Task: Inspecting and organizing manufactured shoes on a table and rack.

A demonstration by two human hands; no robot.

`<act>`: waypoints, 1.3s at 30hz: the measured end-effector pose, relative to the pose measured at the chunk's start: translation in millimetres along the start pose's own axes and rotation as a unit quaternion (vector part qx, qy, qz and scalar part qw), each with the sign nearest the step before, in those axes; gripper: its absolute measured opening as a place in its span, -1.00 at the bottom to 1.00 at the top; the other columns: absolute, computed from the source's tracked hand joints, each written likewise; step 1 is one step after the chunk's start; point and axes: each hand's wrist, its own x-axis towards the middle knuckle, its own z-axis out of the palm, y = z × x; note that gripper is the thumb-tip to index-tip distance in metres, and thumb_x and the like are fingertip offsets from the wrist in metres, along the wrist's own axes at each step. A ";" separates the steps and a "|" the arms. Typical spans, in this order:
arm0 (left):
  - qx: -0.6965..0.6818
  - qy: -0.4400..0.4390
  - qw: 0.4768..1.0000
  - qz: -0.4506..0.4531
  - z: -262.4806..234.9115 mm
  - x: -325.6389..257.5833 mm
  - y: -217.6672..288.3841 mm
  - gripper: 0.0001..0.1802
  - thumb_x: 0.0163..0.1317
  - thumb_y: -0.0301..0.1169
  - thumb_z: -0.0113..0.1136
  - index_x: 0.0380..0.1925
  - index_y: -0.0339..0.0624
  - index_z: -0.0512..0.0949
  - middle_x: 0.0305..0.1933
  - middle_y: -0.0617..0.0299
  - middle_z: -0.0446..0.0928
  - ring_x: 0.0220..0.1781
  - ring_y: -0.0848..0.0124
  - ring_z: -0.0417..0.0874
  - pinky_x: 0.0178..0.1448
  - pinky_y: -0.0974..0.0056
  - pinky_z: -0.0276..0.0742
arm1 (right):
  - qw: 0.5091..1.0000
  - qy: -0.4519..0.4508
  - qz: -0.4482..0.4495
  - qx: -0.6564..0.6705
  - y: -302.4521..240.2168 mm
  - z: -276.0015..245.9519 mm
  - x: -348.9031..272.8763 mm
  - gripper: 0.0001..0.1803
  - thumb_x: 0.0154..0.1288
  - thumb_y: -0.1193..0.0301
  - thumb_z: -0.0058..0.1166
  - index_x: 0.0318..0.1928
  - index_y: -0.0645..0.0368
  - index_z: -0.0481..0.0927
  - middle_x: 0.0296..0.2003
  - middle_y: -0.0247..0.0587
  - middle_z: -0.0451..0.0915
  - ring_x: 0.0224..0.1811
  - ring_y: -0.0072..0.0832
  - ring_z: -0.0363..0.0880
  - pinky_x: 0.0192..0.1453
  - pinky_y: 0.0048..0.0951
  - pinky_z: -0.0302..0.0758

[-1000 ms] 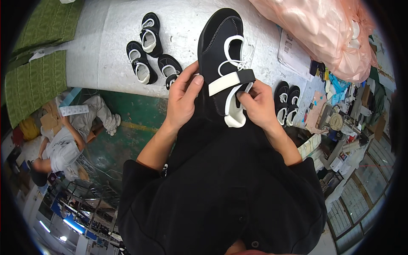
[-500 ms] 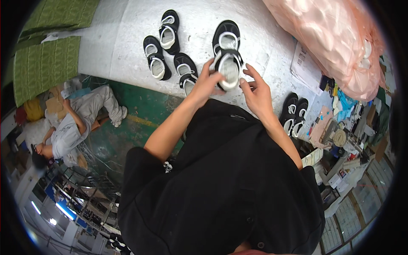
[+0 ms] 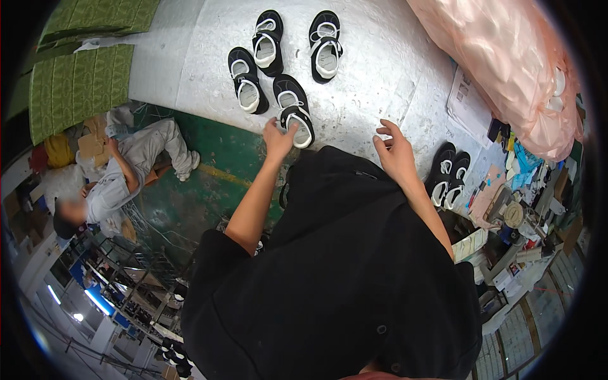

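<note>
One black-and-white shoe (image 3: 294, 113) is set at the near edge of the table (image 3: 373, 76); its heel is touched by the half-curled left hand (image 3: 277, 140), grip unclear. Nothing is held by the loosely spread right hand (image 3: 395, 154).

And there's the black shoe (image 3: 294, 112), sole down right by the near edge of the pale table (image 3: 364, 95), toe pointing away and angled slightly left, heel close in! White trim rings the opening, a pale insole shows inside, and a dark strap crosses the middle.
</note>
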 end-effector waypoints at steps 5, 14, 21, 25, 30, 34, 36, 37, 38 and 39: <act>-0.039 -0.192 0.976 -0.089 -0.5 20.7 -31.5 -0.58 0.23 -0.37 0.14 0.02 -0.44 0.58 -0.18 0.04 0.65 -0.17 0.34 0.63 -0.04 0.22 0.53 | 0.996 -0.076 -0.038 -0.006 -13.7 11.6 1.0 -0.50 0.41 0.39 0.15 0.30 0.25 0.43 0.00 -0.03 0.68 -0.30 -0.34 0.71 -0.22 -0.34 0.62; -0.294 -0.376 0.869 -0.128 -95.5 -49.2 120.7 -0.75 0.24 -0.55 0.03 -0.15 -0.37 0.64 -0.20 0.20 0.68 -0.22 0.49 0.66 -0.10 0.33 0.56 | 0.966 -0.154 -0.019 0.207 -54.9 -5.8 -0.2 -0.48 0.48 0.23 0.13 0.29 0.28 0.44 -0.02 -0.10 0.67 -0.16 -0.41 0.69 -0.07 -0.40 0.59; -0.315 -0.431 0.846 -0.010 -119.3 -73.0 174.8 -0.72 0.30 -0.59 0.01 -0.06 -0.38 0.63 -0.14 0.26 0.70 -0.14 0.54 0.67 -0.03 0.36 0.57 | 0.914 -0.148 -0.083 0.369 -89.5 -31.9 -25.1 -0.54 0.58 0.27 -0.03 0.28 0.37 0.41 -0.05 -0.12 0.65 -0.15 -0.47 0.65 -0.04 -0.42 0.57; -0.299 -0.448 0.843 0.020 -123.7 -77.1 190.3 -0.73 0.30 -0.59 0.04 -0.07 -0.39 0.64 -0.15 0.27 0.70 -0.14 0.55 0.66 -0.05 0.36 0.56 | 0.907 -0.134 -0.095 0.387 -87.6 -38.1 -34.5 -0.54 0.60 0.26 -0.08 0.27 0.38 0.42 -0.07 -0.15 0.66 -0.19 -0.49 0.64 -0.04 -0.42 0.59; -0.235 -0.460 0.856 0.018 -122.2 -76.5 205.4 -0.75 0.28 -0.58 0.06 -0.11 -0.40 0.65 -0.15 0.24 0.71 -0.15 0.53 0.66 -0.05 0.36 0.56 | 0.902 -0.118 -0.085 0.406 -74.5 -42.2 -36.9 -0.56 0.61 0.25 -0.10 0.24 0.35 0.46 -0.09 -0.19 0.66 -0.20 -0.52 0.64 -0.05 -0.43 0.59; -0.181 -0.458 0.870 0.025 -122.9 -79.3 220.9 -0.75 0.27 -0.57 0.07 -0.12 -0.41 0.66 -0.15 0.22 0.71 -0.13 0.52 0.65 0.00 0.34 0.56 | 0.893 -0.112 -0.055 0.432 -71.8 -43.0 -37.2 -0.56 0.62 0.22 -0.11 0.21 0.33 0.50 -0.10 -0.19 0.65 -0.22 -0.52 0.65 -0.06 -0.43 0.60; -0.190 -0.448 0.873 0.026 -121.8 -82.4 225.8 -0.73 0.26 -0.57 0.08 -0.09 -0.41 0.65 -0.14 0.21 0.71 -0.11 0.50 0.65 0.03 0.32 0.56 | 0.891 -0.107 -0.055 0.438 -69.4 -41.0 -36.7 -0.56 0.62 0.21 -0.12 0.21 0.33 0.49 -0.10 -0.19 0.65 -0.23 -0.51 0.65 -0.07 -0.43 0.60; -0.191 -0.449 0.873 0.025 -120.7 -82.1 225.2 -0.73 0.26 -0.57 0.08 -0.09 -0.41 0.65 -0.14 0.21 0.71 -0.11 0.50 0.65 0.03 0.32 0.56 | 0.889 -0.102 -0.057 0.442 -67.7 -40.0 -36.2 -0.56 0.62 0.21 -0.12 0.22 0.32 0.49 -0.09 -0.20 0.65 -0.23 -0.51 0.65 -0.08 -0.43 0.60; -0.184 -0.450 0.873 0.033 -119.5 -80.9 224.3 -0.73 0.26 -0.57 0.07 -0.08 -0.41 0.64 -0.14 0.21 0.71 -0.11 0.50 0.65 0.03 0.32 0.56 | 0.889 -0.102 -0.057 0.442 -65.4 -39.2 -36.1 -0.56 0.62 0.21 -0.12 0.22 0.32 0.49 -0.09 -0.20 0.65 -0.23 -0.51 0.65 -0.08 -0.43 0.60; -0.177 -0.452 0.873 0.042 -118.1 -79.7 224.8 -0.72 0.26 -0.57 0.07 -0.08 -0.41 0.64 -0.14 0.21 0.71 -0.10 0.50 0.65 0.04 0.32 0.56 | 0.887 -0.098 -0.050 0.448 -63.4 -38.9 -35.6 -0.56 0.62 0.21 -0.13 0.21 0.32 0.50 -0.10 -0.20 0.65 -0.23 -0.51 0.65 -0.08 -0.43 0.60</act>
